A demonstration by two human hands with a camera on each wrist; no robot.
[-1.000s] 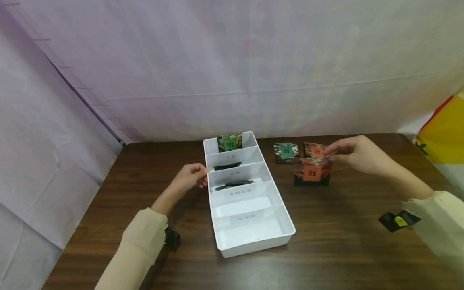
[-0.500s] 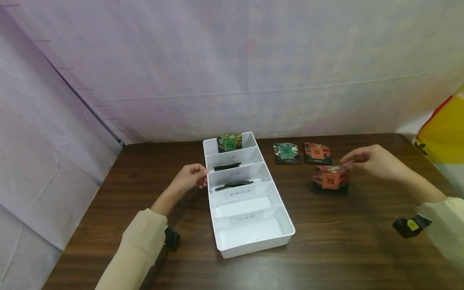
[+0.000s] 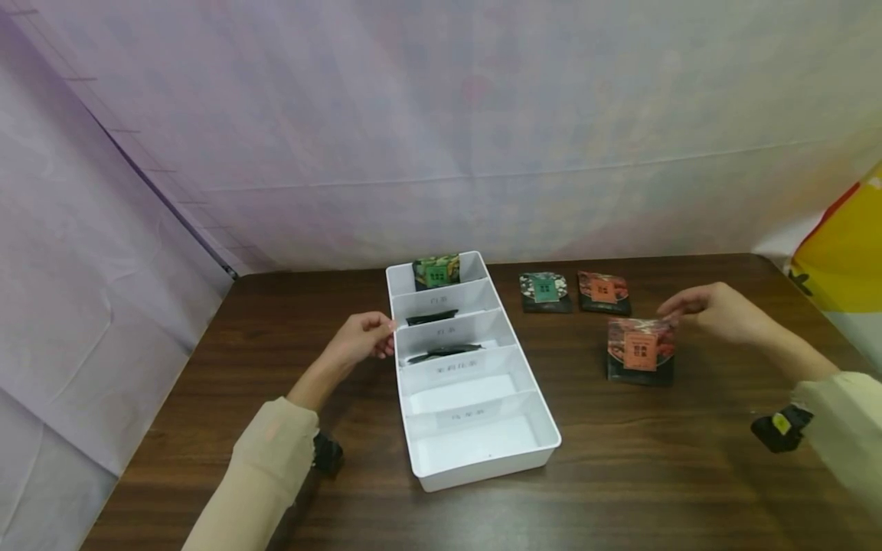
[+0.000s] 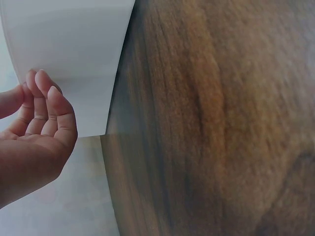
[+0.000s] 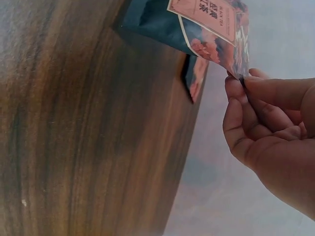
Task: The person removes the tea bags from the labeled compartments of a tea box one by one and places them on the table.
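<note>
Right hand (image 3: 725, 315) pinches a red-and-black tea sachet (image 3: 641, 353) by its top-right corner; left hand (image 3: 358, 338) pinches the divided tray (image 3: 489, 471) at its left edge.

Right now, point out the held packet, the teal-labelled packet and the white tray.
Held packet (image 3: 640, 351): head view, front label.
Teal-labelled packet (image 3: 545, 289): head view, front label.
White tray (image 3: 489, 469): head view, near outer wall.

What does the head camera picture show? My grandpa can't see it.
The right hand pinches a red-and-black packet by a top corner, while the left hand holds the edge of a white divided tray. Three packets sit in the tray's far compartments, and two more packets lie on the brown table.
</note>
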